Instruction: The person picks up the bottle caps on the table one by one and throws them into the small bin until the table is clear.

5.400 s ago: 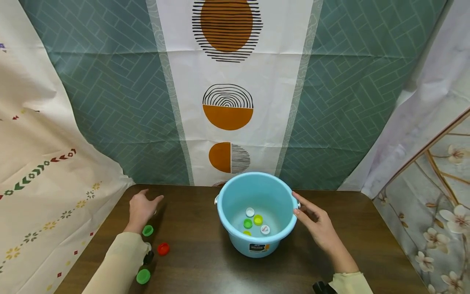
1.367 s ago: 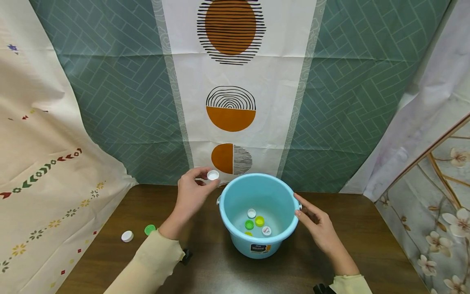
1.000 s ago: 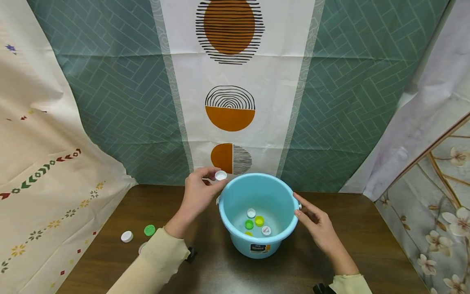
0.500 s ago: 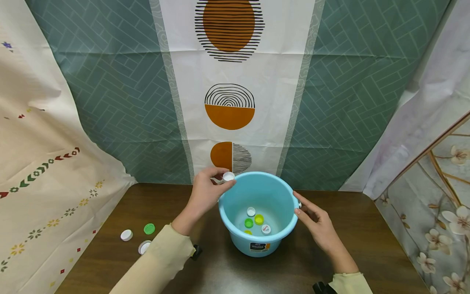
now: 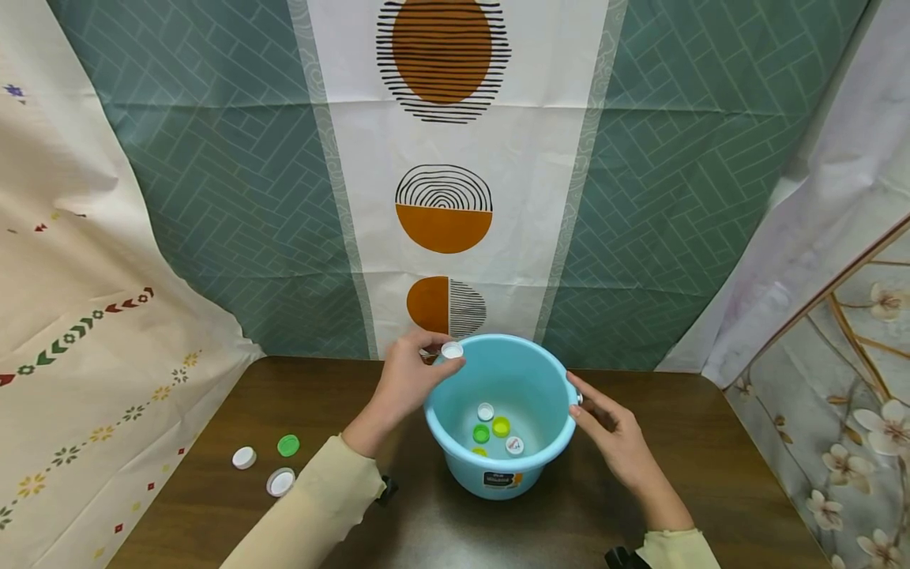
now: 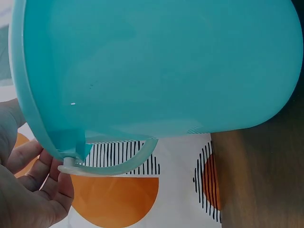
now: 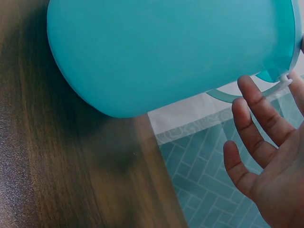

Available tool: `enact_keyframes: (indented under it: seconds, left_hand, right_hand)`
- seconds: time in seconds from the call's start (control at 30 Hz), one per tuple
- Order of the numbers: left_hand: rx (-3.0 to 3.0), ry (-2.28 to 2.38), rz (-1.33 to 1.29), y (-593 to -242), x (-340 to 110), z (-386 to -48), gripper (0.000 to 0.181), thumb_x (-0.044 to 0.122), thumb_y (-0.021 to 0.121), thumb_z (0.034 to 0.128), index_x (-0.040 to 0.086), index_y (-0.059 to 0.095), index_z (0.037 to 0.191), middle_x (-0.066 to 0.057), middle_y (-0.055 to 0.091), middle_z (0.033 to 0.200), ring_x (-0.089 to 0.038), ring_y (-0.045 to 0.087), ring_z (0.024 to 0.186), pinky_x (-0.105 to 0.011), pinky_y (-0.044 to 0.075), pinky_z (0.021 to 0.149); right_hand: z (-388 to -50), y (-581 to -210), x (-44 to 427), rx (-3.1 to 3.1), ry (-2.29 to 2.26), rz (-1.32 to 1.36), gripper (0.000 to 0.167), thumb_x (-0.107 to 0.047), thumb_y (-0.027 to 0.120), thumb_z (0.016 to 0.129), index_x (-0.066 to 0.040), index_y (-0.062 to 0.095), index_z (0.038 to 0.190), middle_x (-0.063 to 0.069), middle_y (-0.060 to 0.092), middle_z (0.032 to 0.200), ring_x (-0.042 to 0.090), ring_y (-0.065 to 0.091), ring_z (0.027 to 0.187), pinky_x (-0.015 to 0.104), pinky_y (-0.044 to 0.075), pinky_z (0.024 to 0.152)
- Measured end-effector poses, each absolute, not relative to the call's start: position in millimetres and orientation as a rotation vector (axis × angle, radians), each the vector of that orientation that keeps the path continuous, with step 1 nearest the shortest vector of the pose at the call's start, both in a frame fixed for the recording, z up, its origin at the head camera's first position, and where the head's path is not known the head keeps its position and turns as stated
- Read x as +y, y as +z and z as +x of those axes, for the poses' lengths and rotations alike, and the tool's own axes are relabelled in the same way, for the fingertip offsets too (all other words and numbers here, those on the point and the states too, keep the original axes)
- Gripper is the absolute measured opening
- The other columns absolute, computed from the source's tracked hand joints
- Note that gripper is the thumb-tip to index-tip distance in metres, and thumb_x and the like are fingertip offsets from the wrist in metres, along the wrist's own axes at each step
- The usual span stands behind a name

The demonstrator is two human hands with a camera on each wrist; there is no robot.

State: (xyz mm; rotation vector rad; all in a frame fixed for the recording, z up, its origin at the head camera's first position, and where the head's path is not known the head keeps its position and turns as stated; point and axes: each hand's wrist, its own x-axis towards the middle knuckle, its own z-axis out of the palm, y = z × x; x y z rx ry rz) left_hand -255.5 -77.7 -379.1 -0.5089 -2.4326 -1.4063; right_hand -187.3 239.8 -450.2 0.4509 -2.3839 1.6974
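Note:
Between thumb and fingers my left hand [image 5: 412, 375] pinches a white bottle cap [image 5: 452, 350], held with its hollow side up over the left rim of a light blue bucket [image 5: 441, 450]. Several caps lie on the bucket's floor, among them a green cap [image 5: 481, 433], a yellow cap [image 5: 501, 427] and a white cap [image 5: 486, 412]. My right hand [image 5: 617, 438] holds the bucket's right rim by thumb and index finger. In the right wrist view its other fingers [image 7: 249, 123] spread loosely beside the wall. The left wrist view does not show the held cap.
On the left of the brown wooden table [image 5: 540, 529] lie a white cap [image 5: 244, 457], a green cap [image 5: 287, 446] and a white cap with a rim [image 5: 280, 482]. My left sleeve [image 5: 320, 498] covers part of the table. A patterned cloth [image 5: 455, 142] hangs behind.
My left hand has gone from the table's left side to the bucket's left rim, bringing the white cap with it. The right hand keeps its place on the bucket.

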Motion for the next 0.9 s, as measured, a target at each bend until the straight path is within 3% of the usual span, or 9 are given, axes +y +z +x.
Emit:
enact_keyframes:
  seconds: [0.23,0.5,0.7,0.9]
  left_hand:
    - [-2.421,-1.423,-0.514,-378.3,-75.3,-255.7,0.028,0.029,0.077,0.0761,0.014,0.071,0.099,0.003,0.063,0.094,-0.02,0.06,0.088,-0.038,0.056,0.078]
    - [-2.43,-1.411,-0.519,-379.5,-74.2,-256.5,0.03,0.029,0.078,0.075,0.015,0.071,0.1,0.004,0.064,0.095,-0.014,0.059,0.087,-0.03,0.055,0.075]
    - [-2.438,-1.395,-0.502,-379.0,-74.0,-255.4,0.043,0.03,0.079,0.0735,0.014,0.067,0.112,-0.003,0.063,0.109,-0.021,0.058,0.099,-0.035,0.056,0.079]
    - [-2.412,-1.362,-0.5,-377.7,-74.3,-253.9,0.045,0.03,0.079,0.0741,0.019,0.065,0.115,-0.002,0.06,0.114,-0.016,0.053,0.101,-0.03,0.056,0.078]
  right_hand:
    - [-187.2,-449.8,239.3,-2.387,1.696,0.44,0.048,-0.02,0.054,0.095,-0.027,0.042,0.141,0.005,0.06,0.125,0.016,0.064,0.101,0.024,0.052,0.083]
    - [-187.1,-450.5,239.7,-2.405,1.685,0.419,0.048,-0.021,0.055,0.095,-0.029,0.042,0.141,0.004,0.063,0.118,0.012,0.064,0.098,0.023,0.052,0.082]
    - [-187.3,-450.1,239.2,-2.399,1.69,0.424,0.048,-0.02,0.055,0.095,-0.027,0.042,0.141,0.005,0.063,0.119,0.013,0.064,0.098,0.026,0.053,0.083]
    - [-187.3,-449.5,239.1,-2.4,1.677,0.418,0.048,-0.02,0.055,0.095,-0.027,0.042,0.141,0.005,0.062,0.121,0.013,0.064,0.098,0.024,0.052,0.082]
